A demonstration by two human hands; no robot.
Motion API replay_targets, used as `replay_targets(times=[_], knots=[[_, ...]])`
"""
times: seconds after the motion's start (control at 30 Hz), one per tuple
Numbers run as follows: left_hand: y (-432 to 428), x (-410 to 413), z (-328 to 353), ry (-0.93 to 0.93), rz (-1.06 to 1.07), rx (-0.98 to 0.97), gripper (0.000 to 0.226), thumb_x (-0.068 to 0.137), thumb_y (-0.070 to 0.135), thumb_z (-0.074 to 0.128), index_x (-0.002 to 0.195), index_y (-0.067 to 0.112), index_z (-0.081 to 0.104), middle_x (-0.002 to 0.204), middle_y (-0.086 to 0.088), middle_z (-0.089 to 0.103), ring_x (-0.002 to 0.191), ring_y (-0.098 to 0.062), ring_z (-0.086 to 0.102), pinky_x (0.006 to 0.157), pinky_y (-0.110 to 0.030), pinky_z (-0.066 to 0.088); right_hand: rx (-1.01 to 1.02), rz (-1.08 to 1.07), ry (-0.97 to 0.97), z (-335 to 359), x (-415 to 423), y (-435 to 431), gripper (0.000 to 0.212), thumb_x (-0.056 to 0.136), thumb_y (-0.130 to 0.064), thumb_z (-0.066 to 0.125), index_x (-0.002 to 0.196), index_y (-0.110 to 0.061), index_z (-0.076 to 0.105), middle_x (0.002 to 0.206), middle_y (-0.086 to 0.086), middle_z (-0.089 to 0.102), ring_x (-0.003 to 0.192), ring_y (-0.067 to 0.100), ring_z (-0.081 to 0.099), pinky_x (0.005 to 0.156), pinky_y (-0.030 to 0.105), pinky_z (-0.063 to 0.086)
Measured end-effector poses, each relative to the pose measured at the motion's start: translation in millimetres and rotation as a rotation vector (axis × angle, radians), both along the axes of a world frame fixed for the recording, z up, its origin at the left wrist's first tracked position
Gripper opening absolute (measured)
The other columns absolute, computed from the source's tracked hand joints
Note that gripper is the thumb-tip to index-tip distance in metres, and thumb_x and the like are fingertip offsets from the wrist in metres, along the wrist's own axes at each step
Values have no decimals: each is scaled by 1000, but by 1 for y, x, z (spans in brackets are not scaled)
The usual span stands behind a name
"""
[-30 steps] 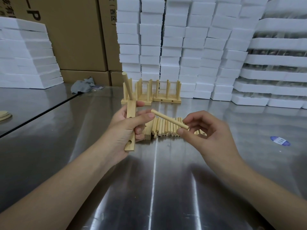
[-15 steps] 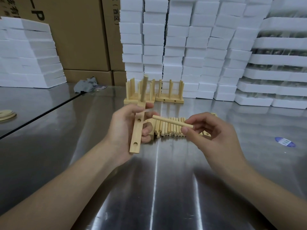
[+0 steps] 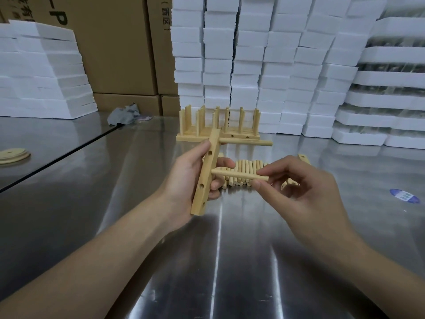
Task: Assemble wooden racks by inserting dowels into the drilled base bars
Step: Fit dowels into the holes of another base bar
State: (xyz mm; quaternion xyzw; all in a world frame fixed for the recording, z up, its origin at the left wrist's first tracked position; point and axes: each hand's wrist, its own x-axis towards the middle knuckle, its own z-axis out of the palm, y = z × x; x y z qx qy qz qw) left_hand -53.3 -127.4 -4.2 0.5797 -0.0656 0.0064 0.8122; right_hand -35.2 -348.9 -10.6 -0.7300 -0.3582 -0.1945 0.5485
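Note:
My left hand [image 3: 184, 180] grips a drilled wooden base bar [image 3: 205, 176], held on end with its holes facing me and to the right. One dowel [image 3: 246, 142] sticks out sideways from the bar's top end, pointing right. My right hand [image 3: 296, 189] pinches a second dowel [image 3: 239, 174] at its right end; the dowel lies level with its left tip at the bar's middle. Behind the hands a row of loose dowels [image 3: 248, 165] lies on the steel table [image 3: 230, 249].
Finished racks [image 3: 218, 131] stand at the back of the table. Another base bar [image 3: 303, 158] lies right of the loose dowels. A grey rag [image 3: 124, 116], round wooden discs [image 3: 13, 154] and a blue sticker [image 3: 404, 195] sit further out. Foam blocks [image 3: 264, 54] and cardboard boxes [image 3: 119, 42] line the rear.
My left hand turned the bar, so its fitted dowel swung from pointing up to pointing right. My right hand brought the second dowel level, its tip now at the bar.

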Motion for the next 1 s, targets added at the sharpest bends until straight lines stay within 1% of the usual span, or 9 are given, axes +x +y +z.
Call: replay_targets(times=[0.1,0.3,0.47,0.53,0.6,0.67,0.73,0.87,1.0], knots=[[0,1,0,0,-14,-24,52,105,55,46,83,26,83,101,-9,67,63,-14,44,57,-28,32,4,3,15,-1,0,0,12,87,-27,86,93,-33,77,76,-13,68,65,9,59,56,15,43],[-3,-4,0,19,-65,-51,64,107,61,38,85,21,82,117,-15,48,62,-15,46,56,-28,35,-86,-63,67,0,2,-1,12,84,-45,79,90,-35,77,81,-13,76,73,14,68,59,24,50],[-10,-14,-1,-26,-75,-3,63,107,66,36,85,27,81,114,-17,50,58,-14,43,54,-26,32,-255,-90,-43,-2,-1,-6,23,99,-53,61,87,-36,72,75,-14,72,64,15,64,55,27,49],[-15,-19,0,-88,-34,75,48,106,65,40,99,34,76,108,-16,56,55,-14,39,55,-28,31,-214,-13,128,-6,-1,-2,39,104,-53,55,77,-30,70,63,-7,67,54,11,56,51,23,44],[-20,-22,0,-169,3,152,28,105,58,48,123,42,63,99,-11,64,53,-14,38,54,-27,32,-82,84,425,-5,0,0,49,103,-53,53,68,-23,68,53,-4,56,48,10,44,48,18,38],[-24,-23,-1,-241,40,246,27,109,43,56,135,35,53,91,-2,66,52,-13,39,51,-27,33,-28,139,600,-4,4,1,48,98,-55,55,65,-22,68,53,-2,48,48,10,39,47,16,36],[-27,-22,0,-289,114,355,31,108,24,63,135,33,51,85,1,63,52,-13,42,49,-30,34,-32,149,644,-5,8,1,47,99,-55,56,66,-24,68,54,-2,47,50,9,39,48,18,36],[-27,-21,2,-270,208,343,32,110,17,59,133,38,53,74,-5,58,45,-12,42,42,-28,34,-133,108,404,-6,7,2,47,107,-55,48,73,-26,63,61,-9,46,57,8,40,54,23,34],[-22,-21,4,-144,229,200,14,113,20,52,120,27,62,60,-3,50,39,-8,36,38,-21,30,-258,32,0,0,-4,4,36,108,-52,41,76,-38,50,65,-18,50,59,2,44,57,13,35]])
